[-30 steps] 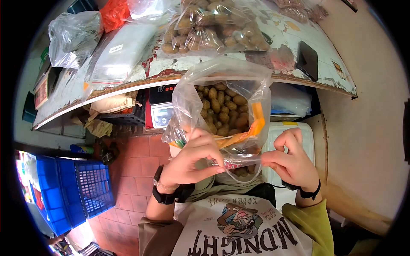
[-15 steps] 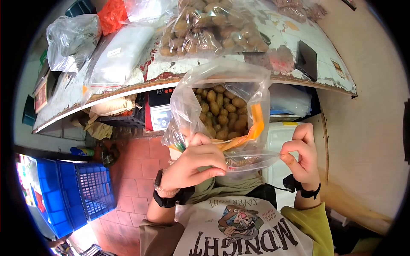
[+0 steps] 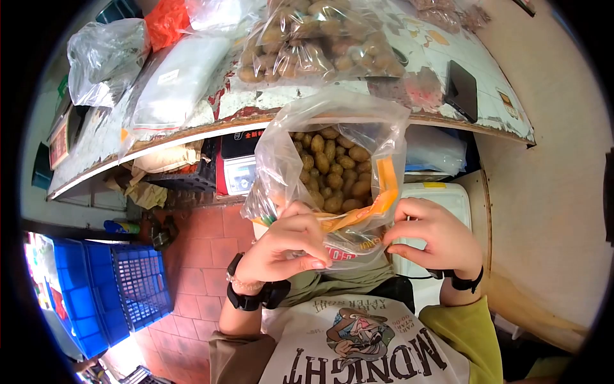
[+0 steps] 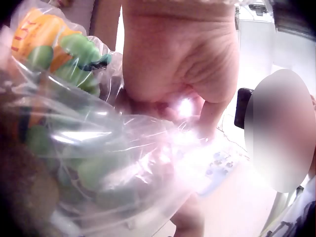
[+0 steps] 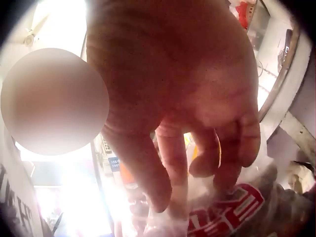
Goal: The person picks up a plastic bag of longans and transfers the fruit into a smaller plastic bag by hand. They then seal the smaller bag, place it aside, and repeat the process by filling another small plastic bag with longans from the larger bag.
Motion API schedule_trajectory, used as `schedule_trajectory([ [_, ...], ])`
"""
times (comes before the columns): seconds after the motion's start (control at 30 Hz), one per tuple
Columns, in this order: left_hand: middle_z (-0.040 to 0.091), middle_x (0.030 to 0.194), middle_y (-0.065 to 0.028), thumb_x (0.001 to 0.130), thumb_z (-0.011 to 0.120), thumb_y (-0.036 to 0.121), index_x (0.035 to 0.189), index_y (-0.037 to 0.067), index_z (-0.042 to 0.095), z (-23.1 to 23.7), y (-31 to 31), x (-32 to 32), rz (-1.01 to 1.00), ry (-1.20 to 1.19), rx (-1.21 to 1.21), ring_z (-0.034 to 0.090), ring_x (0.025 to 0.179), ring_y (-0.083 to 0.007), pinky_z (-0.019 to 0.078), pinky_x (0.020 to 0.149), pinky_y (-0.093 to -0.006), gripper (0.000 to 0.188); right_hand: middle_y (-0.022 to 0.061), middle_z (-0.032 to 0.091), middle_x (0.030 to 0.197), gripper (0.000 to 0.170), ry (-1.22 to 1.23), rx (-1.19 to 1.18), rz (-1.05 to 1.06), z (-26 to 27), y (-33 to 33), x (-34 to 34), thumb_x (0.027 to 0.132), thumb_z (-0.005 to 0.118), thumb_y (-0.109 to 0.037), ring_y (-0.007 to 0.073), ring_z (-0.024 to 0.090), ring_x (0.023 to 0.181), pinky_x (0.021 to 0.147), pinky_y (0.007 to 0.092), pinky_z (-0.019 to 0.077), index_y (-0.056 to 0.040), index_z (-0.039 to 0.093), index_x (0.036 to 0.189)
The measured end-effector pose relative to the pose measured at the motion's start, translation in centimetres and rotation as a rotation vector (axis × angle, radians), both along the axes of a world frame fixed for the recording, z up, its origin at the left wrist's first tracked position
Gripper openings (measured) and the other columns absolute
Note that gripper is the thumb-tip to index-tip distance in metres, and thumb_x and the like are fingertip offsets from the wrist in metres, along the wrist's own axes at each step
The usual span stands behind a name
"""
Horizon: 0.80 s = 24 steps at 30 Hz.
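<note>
A large clear plastic bag (image 3: 268,147) with an orange band stands upright in front of the person, its mouth wide open. Brown oval nuts or fruits (image 3: 336,169) fill it. The left hand (image 3: 291,243) pinches the near edge of the bag, thumb stretched along it. At the right end of that edge, the right hand (image 3: 435,237) holds the plastic between thumb and fingertips. Red lettering (image 5: 232,212) shows on the plastic under the right fingers in the right wrist view. Green and orange print (image 4: 79,54) lies beside the left hand in the left wrist view.
On the worn counter (image 3: 243,105) lie filled bags of similar brown fruits (image 3: 320,51), a stack of flat clear bags (image 3: 179,83) and a phone (image 3: 462,91). A scale (image 3: 239,169) sits below the counter. Blue crates (image 3: 96,281) stand at left, a white lidded box (image 3: 457,198) at right.
The right hand first drew outward to the right, stretching the near edge of the bag, then came back left and lower. The left hand stays at the edge with only a slight shift.
</note>
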<state>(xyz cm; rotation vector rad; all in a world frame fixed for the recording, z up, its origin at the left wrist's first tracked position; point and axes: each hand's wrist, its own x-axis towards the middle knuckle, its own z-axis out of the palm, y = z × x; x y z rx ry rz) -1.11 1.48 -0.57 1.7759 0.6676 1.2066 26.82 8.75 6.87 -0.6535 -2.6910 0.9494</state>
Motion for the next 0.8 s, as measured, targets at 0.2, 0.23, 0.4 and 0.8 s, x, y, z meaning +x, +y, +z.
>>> schedule_trajectory([
  [0.2, 0.059, 0.083, 0.0052, 0.079, 0.076, 0.014, 0.083, 0.014, 0.071, 0.1, 0.0, -0.1, -0.026, 0.044, -0.008, 0.047, 0.089, -0.0175, 0.0316, 0.088, -0.0342, 0.006, 0.0088, 0.056, 0.084, 0.019, 0.205, 0.115, -0.087, 2.8, 1.2, -2.6, 0.077, 0.070, -0.006, 0.0283, 0.056, 0.078, 0.065, 0.0372, 0.0443, -0.0059, 0.064, 0.095],
  [0.23, 0.059, 0.083, 0.0051, 0.079, 0.076, 0.013, 0.082, 0.014, 0.071, 0.2, 0.0, 0.0, -0.027, 0.051, -0.022, 0.047, 0.089, -0.0177, 0.0313, 0.088, -0.0342, 0.006, 0.0088, 0.056, 0.084, 0.019, 0.205, 0.116, -0.090, 2.8, 1.7, -3.5, 0.077, 0.070, -0.006, 0.0283, 0.056, 0.078, 0.065, 0.0372, 0.0443, -0.0059, 0.064, 0.095],
  [0.4, 0.059, 0.083, 0.0042, 0.076, 0.075, 0.010, 0.080, 0.013, 0.069, 0.9, 0.1, -0.1, -0.030, 0.070, -0.040, 0.046, 0.090, -0.0187, 0.0309, 0.088, -0.0344, 0.008, 0.0177, 0.050, 0.128, 0.053, -0.013, 0.233, 0.080, 0.2, 4.6, -8.0, 0.075, 0.071, -0.009, 0.0353, 0.056, 0.108, 0.086, 0.0400, 0.0491, -0.0032, 0.054, 0.125],
  [0.8, 0.059, 0.084, 0.0042, 0.074, 0.072, 0.005, 0.079, 0.013, 0.067, 0.6, 0.0, -0.3, -0.096, 0.071, -0.042, 0.045, 0.092, -0.0198, 0.0314, 0.085, -0.0336, 0.010, 0.0292, 0.025, 0.146, 0.110, -0.118, 0.089, 0.349, -1.9, 7.0, -10.9, 0.057, 0.086, -0.030, 0.0469, 0.040, 0.127, 0.101, 0.0459, 0.0419, -0.0176, 0.027, 0.149],
])
